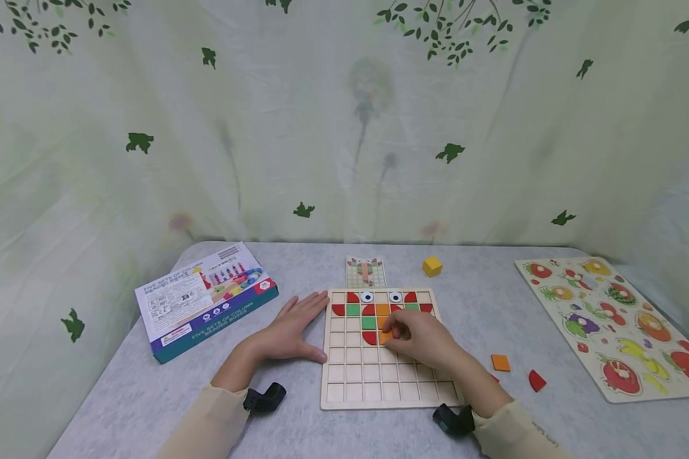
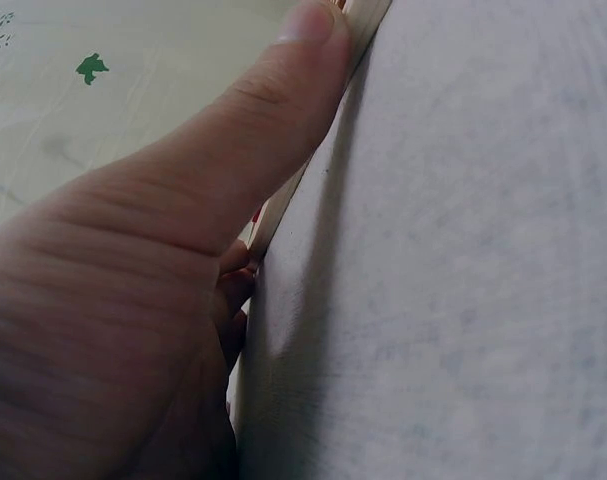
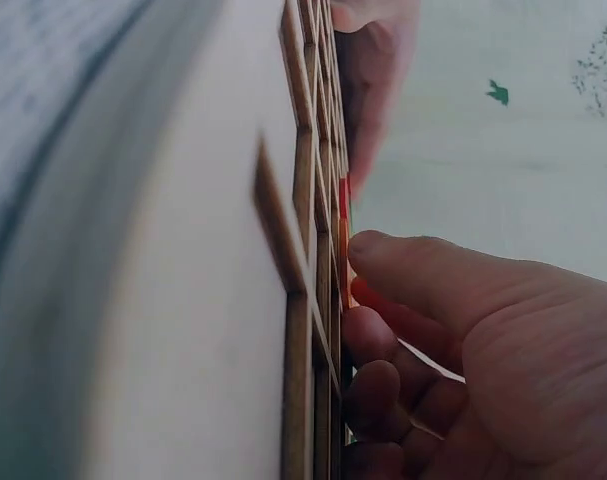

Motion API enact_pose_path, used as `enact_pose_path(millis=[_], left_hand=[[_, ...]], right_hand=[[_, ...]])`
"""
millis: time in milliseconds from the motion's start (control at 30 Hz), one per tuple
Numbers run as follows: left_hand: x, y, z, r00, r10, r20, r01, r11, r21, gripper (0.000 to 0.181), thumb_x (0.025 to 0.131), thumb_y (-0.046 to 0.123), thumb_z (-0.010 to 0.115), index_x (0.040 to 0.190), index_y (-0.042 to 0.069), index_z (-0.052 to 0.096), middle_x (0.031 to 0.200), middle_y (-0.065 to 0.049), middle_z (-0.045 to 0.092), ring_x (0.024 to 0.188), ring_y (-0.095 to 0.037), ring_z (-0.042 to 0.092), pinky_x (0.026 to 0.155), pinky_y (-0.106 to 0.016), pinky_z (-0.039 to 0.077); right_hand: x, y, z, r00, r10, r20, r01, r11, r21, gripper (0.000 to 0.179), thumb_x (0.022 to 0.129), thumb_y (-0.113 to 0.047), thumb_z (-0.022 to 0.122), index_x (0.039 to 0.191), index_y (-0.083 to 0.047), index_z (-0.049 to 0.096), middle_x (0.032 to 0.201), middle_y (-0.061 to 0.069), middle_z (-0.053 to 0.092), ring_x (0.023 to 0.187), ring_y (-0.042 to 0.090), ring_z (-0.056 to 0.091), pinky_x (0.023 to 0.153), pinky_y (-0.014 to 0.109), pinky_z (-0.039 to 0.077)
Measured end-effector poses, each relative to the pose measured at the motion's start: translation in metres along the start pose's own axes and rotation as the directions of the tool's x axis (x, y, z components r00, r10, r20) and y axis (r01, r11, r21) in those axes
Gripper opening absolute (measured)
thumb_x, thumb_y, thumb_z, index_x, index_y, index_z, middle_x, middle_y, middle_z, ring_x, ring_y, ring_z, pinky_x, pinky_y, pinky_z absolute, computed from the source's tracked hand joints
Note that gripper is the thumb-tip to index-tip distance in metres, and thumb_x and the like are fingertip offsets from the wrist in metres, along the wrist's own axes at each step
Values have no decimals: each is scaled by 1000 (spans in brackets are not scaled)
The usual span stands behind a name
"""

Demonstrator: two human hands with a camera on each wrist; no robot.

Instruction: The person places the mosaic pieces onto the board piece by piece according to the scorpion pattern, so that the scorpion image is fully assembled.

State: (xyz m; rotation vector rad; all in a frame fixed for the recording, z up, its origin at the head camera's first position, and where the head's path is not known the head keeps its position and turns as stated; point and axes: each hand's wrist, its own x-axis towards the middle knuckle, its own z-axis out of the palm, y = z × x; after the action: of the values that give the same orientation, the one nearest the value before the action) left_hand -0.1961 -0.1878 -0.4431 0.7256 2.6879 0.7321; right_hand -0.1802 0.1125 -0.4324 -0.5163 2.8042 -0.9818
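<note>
A wooden grid board (image 1: 353, 376) lies flat, with red, green, orange and eye-patterned tiles in its upper cells. My left hand (image 1: 289, 331) rests at the board's left edge, fingers spread; in the left wrist view its thumb (image 2: 253, 120) touches the board's side (image 2: 275, 215). My right hand (image 1: 422, 338) is over the board's middle. Its thumb and curled fingers pinch an orange square tile (image 1: 385, 338) at a cell beside a red quarter-round tile (image 1: 370, 338). In the right wrist view the thumb (image 3: 413, 265) meets the orange tile (image 3: 345, 250); the fingers partly hide it.
A pattern card (image 1: 365, 273) lies behind the board, with a yellow cube (image 1: 432, 266) to its right. Right of the board are a loose orange tile (image 1: 501, 363) and a red one (image 1: 536, 380). A fruit-printed board (image 1: 597, 331) lies far right, a boxed game (image 1: 207, 299) at left.
</note>
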Motion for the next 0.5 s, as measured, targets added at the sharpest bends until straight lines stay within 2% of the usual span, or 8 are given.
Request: enact_pose_path(millis=[500], left_hand=[[0,0,1,1000,-5,-1,5,1000,-6,117,73,61,80,161,13,20,170,-3,15,158,-27,6,127,-56,-4]], right_hand=[[-2,0,0,1000,-6,2,6,1000,12,11,86,-18,78,90,-23,70,78,-8,57,74,11,52,65,22,45]])
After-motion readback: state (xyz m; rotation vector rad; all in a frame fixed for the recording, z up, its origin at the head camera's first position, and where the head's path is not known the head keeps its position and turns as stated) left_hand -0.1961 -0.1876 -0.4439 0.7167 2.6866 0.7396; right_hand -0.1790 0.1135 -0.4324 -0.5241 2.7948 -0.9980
